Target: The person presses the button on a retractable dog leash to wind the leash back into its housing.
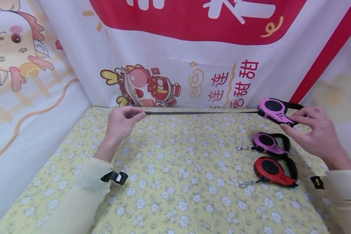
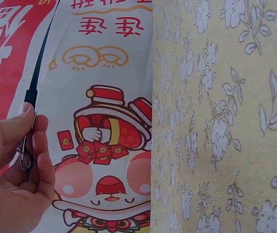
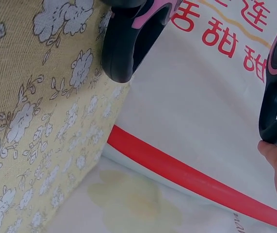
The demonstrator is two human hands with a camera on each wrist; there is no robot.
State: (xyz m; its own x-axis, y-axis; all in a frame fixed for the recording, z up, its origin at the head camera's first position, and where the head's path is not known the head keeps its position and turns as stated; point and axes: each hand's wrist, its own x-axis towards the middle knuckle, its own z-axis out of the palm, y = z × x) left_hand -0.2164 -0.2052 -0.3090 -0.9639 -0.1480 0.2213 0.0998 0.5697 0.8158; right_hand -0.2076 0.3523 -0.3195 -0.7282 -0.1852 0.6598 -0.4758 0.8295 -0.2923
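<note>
While taut between hands (image 1: pixel 121 123), pink leash (image 1: pixel 273 111).

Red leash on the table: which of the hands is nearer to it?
Right. The right hand holds the raised pink leash just beyond the red leash; the left hand pinches the strap end far across the table.

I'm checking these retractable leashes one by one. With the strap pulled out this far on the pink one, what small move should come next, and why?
Probably ease the left hand toward the raised pink leash, letting the strap wind in. The strap is taut between both hands, the left pinching the metal clip, the right hand holding the housing; letting go outright could whip the clip.
</note>
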